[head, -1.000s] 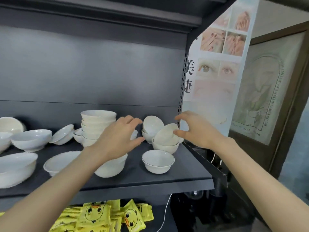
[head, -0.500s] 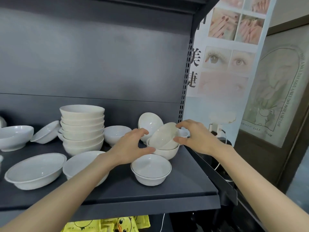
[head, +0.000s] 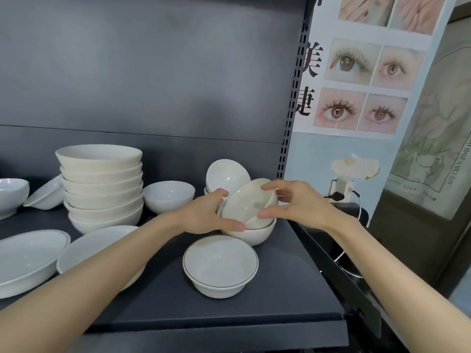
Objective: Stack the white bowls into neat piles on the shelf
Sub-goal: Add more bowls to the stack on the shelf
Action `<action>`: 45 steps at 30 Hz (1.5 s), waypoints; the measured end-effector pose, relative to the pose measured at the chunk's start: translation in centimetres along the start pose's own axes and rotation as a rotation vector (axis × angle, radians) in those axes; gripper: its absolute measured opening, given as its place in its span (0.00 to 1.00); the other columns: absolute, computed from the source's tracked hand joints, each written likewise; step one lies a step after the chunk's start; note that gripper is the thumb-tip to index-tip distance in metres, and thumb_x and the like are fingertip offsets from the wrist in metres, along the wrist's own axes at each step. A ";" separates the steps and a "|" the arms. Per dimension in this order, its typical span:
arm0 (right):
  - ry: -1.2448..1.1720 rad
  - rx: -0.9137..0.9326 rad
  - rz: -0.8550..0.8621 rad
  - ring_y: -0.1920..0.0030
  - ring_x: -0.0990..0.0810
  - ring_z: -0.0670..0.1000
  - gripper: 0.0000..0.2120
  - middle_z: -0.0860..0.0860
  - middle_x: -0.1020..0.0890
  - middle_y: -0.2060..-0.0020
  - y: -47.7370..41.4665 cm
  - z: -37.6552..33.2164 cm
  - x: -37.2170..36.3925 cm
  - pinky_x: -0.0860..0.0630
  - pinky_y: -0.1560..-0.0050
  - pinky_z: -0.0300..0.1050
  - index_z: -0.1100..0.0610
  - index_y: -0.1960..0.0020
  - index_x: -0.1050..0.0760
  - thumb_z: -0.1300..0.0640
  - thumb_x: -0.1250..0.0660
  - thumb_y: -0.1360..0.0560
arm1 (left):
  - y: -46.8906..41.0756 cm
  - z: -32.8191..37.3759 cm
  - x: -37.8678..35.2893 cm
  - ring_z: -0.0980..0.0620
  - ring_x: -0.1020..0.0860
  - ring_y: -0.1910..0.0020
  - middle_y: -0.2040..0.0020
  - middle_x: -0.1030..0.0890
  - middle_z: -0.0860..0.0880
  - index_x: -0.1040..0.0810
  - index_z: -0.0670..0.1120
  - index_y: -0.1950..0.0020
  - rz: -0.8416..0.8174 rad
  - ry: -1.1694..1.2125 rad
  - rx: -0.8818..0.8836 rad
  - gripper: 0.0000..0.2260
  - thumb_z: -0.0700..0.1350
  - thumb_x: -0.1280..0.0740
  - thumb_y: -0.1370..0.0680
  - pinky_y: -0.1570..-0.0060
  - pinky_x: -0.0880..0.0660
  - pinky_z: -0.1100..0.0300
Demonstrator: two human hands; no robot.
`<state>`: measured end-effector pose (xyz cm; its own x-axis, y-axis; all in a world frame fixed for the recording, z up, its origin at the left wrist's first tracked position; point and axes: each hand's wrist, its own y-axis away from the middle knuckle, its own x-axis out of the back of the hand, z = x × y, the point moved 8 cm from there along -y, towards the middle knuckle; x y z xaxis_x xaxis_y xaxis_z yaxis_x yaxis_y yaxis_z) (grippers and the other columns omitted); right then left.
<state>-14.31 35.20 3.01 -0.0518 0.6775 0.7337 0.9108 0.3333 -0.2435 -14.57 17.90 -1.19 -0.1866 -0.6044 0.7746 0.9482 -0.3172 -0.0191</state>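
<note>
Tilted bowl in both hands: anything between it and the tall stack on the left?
One thing, low down: a loose upright bowl stands just right of the tall stack. The left hand and right hand hold the tilted bowl; lifted over, nothing visible blocks it.

A single view, from a wide-angle camera worn on the person's head. It stands in front of the shelf (head: pixel 280 289), close to the front edge and towards the right end, and faces forward and a little down onto the board. It is near: both forearms reach in from the lower corners, and the left hand (head: pixel 204 215) and right hand (head: pixel 300 202) hold a tilted bowl (head: pixel 248 202) just right of the frame's middle. The front edge runs along the bottom and the right edge slants up to a slotted upright (head: pixel 293 103). The back panel (head: pixel 153 72) fills the upper left, and a poster (head: pixel 356 72) beyond the right edge fills the upper right. The frame cuts off the shelf's left end.
</note>
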 end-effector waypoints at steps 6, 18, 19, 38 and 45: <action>-0.220 -0.015 0.102 0.47 0.19 0.48 0.23 0.49 0.18 0.46 0.3 2.5 -0.3 0.23 0.42 0.44 0.48 0.47 0.19 0.50 0.19 0.40 | -0.4 0.1 0.1 0.51 0.27 0.37 0.36 0.28 0.51 0.42 0.47 0.26 0.055 0.152 0.005 0.45 0.55 0.22 0.35 0.35 0.29 0.55; -0.439 -0.028 0.149 0.45 0.19 0.51 0.23 0.50 0.16 0.49 1.1 5.5 -3.2 0.24 0.39 0.53 0.46 0.48 0.20 0.40 0.24 0.41 | 0.0 -0.6 1.2 0.52 0.25 0.40 0.39 0.27 0.47 0.39 0.47 0.27 0.254 0.361 0.010 0.45 0.41 0.19 0.38 0.38 0.28 0.59; -0.428 -0.033 0.132 0.45 0.19 0.50 0.23 0.49 0.17 0.47 1.0 5.5 -3.2 0.24 0.39 0.51 0.46 0.46 0.21 0.41 0.23 0.39 | 0.1 -0.5 1.1 0.52 0.26 0.39 0.38 0.28 0.48 0.40 0.47 0.26 0.246 0.355 0.010 0.46 0.41 0.19 0.38 0.38 0.28 0.60; -0.513 0.029 0.146 0.56 0.20 0.32 0.29 0.46 0.19 0.45 0.8 0.0 0.3 0.22 0.57 0.31 0.53 0.36 0.26 0.59 0.22 0.35 | 4.0 1.9 4.3 0.56 0.19 0.54 0.49 0.18 0.52 0.24 0.48 0.38 0.401 0.410 -0.023 0.30 0.42 0.19 0.38 0.61 0.23 0.69; -0.493 0.135 0.116 0.41 0.21 0.45 0.29 0.48 0.17 0.45 1.7 -7.8 -0.7 0.24 0.45 0.35 0.54 0.36 0.25 0.57 0.21 0.36 | 11.2 0.5 7.7 0.53 0.19 0.47 0.45 0.18 0.53 0.23 0.49 0.38 0.568 0.594 -0.106 0.29 0.45 0.19 0.37 0.56 0.20 0.60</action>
<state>-9.54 30.19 7.08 -0.1706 0.9322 0.3191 0.8626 0.2978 -0.4090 -5.30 10.06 4.82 0.1801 -0.9695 0.1665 0.9154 0.1032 -0.3892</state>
